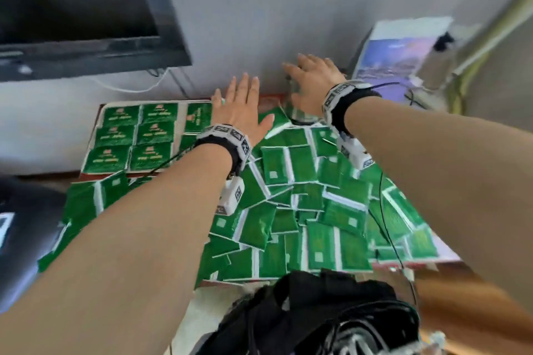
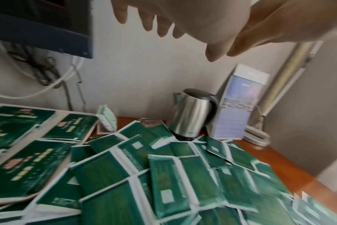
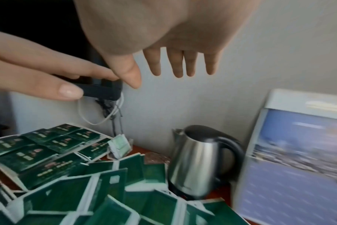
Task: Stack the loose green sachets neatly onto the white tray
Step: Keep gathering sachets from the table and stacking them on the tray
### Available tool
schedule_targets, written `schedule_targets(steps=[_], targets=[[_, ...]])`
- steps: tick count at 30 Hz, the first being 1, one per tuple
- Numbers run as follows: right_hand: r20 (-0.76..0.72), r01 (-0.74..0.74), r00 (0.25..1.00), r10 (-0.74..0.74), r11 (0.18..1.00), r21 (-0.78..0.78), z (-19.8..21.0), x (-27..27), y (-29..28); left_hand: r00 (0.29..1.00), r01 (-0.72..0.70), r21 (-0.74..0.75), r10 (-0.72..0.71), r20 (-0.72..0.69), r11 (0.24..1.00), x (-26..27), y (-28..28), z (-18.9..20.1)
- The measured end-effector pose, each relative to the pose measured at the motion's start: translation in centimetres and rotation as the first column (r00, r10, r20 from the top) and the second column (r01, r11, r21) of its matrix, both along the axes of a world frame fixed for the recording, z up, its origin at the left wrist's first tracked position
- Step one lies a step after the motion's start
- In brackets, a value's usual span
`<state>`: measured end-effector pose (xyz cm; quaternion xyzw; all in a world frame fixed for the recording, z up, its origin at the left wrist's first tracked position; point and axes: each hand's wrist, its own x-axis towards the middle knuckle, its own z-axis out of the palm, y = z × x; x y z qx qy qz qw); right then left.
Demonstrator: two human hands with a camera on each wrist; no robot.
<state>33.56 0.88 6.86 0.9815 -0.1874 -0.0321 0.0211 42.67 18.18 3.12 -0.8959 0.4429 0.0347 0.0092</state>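
A big loose heap of green sachets covers the wooden table. At the back left lies the white tray, with green sachets laid face up in neat rows. My left hand hovers flat with straight fingers above the tray's right edge, holding nothing. My right hand is raised over the far end of the heap, above the kettle, fingers spread and empty.
A steel kettle stands at the back against the wall. A framed picture leans to its right. A dark monitor with hanging cables is at the upper left. A black bag lies near me.
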Motion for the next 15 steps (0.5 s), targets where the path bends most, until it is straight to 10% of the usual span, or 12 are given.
schedule_targets(steps=[15], targets=[[-0.101, 0.536, 0.841, -0.531, 0.843, 0.032, -2.5, -30.5, -3.0, 0.897, 0.442, 0.06, -0.441, -0.036, 0.895, -19.4, -6.9, -2.3]])
